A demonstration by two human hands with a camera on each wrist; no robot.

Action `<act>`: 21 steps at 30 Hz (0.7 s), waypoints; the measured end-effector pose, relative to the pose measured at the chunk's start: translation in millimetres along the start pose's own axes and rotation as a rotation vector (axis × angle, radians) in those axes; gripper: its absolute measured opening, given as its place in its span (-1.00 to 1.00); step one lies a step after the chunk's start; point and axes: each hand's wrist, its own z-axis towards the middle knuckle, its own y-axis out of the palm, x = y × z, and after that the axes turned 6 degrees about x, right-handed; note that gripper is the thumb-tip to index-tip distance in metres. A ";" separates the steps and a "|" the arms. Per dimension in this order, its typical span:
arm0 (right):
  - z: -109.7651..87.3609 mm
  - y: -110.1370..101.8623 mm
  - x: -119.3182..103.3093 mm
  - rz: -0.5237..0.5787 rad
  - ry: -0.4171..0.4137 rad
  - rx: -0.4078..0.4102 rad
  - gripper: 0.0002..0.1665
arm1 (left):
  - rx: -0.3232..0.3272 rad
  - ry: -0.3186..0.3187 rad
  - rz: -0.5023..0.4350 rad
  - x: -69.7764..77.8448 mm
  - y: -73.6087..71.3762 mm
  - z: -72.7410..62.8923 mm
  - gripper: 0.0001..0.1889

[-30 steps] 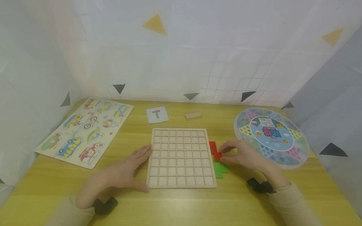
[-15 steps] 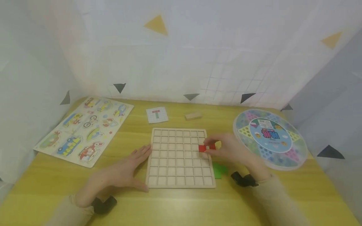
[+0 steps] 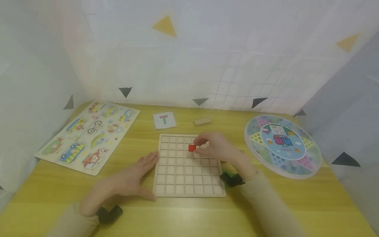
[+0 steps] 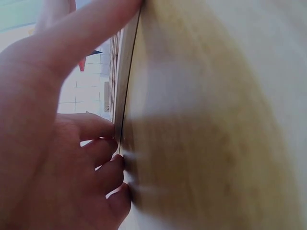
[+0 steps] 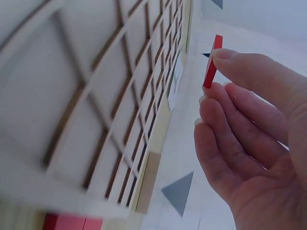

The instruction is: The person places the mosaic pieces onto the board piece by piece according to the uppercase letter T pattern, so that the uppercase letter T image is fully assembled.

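A small flat red square tile (image 3: 191,147) is pinched between the thumb and fingers of my right hand (image 3: 217,148), over the upper middle of the wooden grid board (image 3: 180,179). In the right wrist view the tile (image 5: 213,62) stands edge-on, raised off the board. My left hand (image 3: 127,181) lies along the board's left edge, thumb at the near corner and fingertips at the side. More red pieces (image 5: 72,223) show beside the board in the right wrist view. Green pieces (image 3: 224,185) at the board's right edge are mostly hidden by the right wrist.
Behind the board lie a paper card (image 3: 164,120) with a red and green T pattern and a small wooden block (image 3: 202,121). A picture puzzle board (image 3: 88,138) lies at left. On the right is a round game board (image 3: 282,144). A white sheet hangs behind.
My right hand has picked a red tile up from beside the board and carried it left and away over the grid. The left hand has stayed at the board's edge.
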 end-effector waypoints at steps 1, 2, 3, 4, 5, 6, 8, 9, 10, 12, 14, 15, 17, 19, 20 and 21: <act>2.8 1.3 -1.5 0.005 0.003 0.000 -0.71 | 0.001 0.001 0.002 -0.1 -0.1 0.0 0.37; 5.5 2.8 -3.3 0.006 0.017 -0.003 -0.70 | 0.000 0.002 0.002 0.0 -0.3 0.0 0.37; 8.4 4.7 -3.9 0.000 0.022 -0.003 -0.69 | 0.000 0.002 0.005 0.0 -0.4 -0.1 0.37; 11.3 6.3 -5.1 0.000 0.033 -0.005 -0.67 | -0.001 0.002 0.004 0.1 -0.7 -0.1 0.37; 13.9 7.3 -6.6 0.007 0.041 -0.008 -0.67 | -0.002 0.002 0.006 0.4 -1.0 -0.1 0.36; 16.5 8.3 -8.2 0.012 0.042 -0.010 -0.66 | -0.003 0.002 0.007 0.7 -1.5 0.1 0.36; 21.9 10.1 -11.2 0.007 0.043 -0.012 -0.65 | -0.004 0.003 0.007 1.3 -2.2 0.2 0.36; 24.1 10.4 -13.2 0.005 0.042 -0.013 -0.64 | -0.004 0.005 0.006 1.5 -2.6 0.4 0.36; 26.3 10.7 -15.0 0.006 0.036 -0.014 -0.63 | -0.004 0.006 0.004 1.7 -3.0 0.5 0.35; 30.5 11.7 -17.6 -0.004 0.028 -0.006 -0.62 | -0.003 0.007 0.002 2.3 -3.5 0.5 0.35; 34.2 12.9 -19.2 -0.015 0.025 0.005 -0.63 | -0.004 0.004 0.001 2.9 -3.7 0.1 0.34; 35.9 14.1 -19.5 -0.020 0.029 0.009 -0.63 | -0.004 0.002 0.002 3.3 -3.7 -0.2 0.34; 39.0 17.0 -19.4 -0.019 0.045 0.013 -0.65 | -0.006 0.000 0.002 3.7 -3.6 -0.7 0.34; 41.7 20.8 -17.9 -0.002 0.058 0.010 -0.68 | -0.008 0.000 -0.003 3.7 -3.4 -1.1 0.35; 42.6 22.8 -17.2 0.011 0.070 0.005 -0.68 | -0.006 0.000 -0.005 3.5 -3.4 -1.3 0.35; 43.7 24.9 -16.4 0.028 0.081 0.001 -0.68 | -0.005 0.001 -0.007 3.2 -3.5 -1.4 0.35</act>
